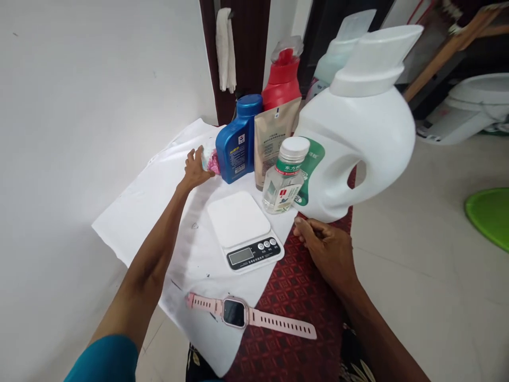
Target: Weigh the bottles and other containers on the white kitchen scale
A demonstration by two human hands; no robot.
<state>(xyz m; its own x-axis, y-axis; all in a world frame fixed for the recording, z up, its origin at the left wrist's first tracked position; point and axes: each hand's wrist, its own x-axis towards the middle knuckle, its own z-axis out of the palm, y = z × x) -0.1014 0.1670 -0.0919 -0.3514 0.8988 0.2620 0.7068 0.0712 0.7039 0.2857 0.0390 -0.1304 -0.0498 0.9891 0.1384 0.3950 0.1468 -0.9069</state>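
Note:
At the far side of the cloth, my left hand (195, 168) reaches with spread fingers around a small pink and white object (213, 162). That object is partly hidden by the hand and a blue bottle (234, 146); its kind is unclear. My right hand (324, 246) is closed in a loose fist at the table's right side, below a large white jug (360, 124), with nothing visible in it. Between the hands lies a white digital kitchen scale (240, 220), its display blank. A clear plastic bottle with a white cap (284, 178) stands just beyond the scale.
A pink-strapped smartwatch (234, 312) lies near the front edge. Behind stand a tan pouch (272, 135), a red bottle (283, 79) and another pale bottle (332, 55). White cloth (159, 183) partly covers the dark red patterned tablecloth (286, 286). A wall is at left.

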